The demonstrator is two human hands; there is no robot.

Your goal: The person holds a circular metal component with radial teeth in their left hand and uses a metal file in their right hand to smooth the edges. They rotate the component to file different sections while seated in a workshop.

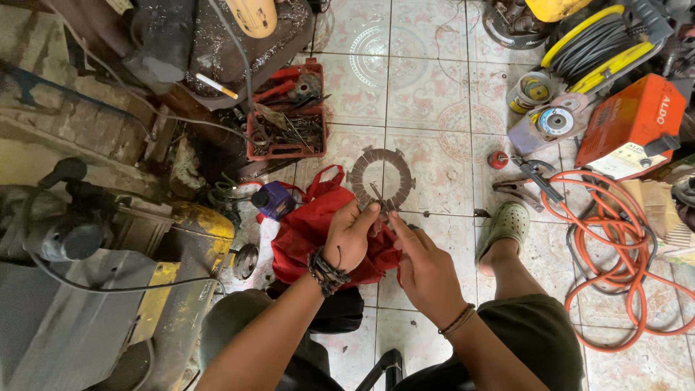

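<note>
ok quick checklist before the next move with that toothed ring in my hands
1. Left hand grips the toothed ring at its lower edge: ok.
2. Right hand at the ring: fingertips are close, contact cannot tell.
3. Ring whole, teeth intact: cannot tell, lower part hidden by fingers.
4. Red bag lies under the hands to catch a drop: ok.
5. Orange hose coiled beside the sandalled foot: not ok, trip risk.

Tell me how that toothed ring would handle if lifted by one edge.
The toothed ring looks like thin flat metal, so probably stiff and light. Its notched rim should give grip, though teeth may snag the red bag. Lying flat on the tiles, it seems unlikely to roll.
</note>
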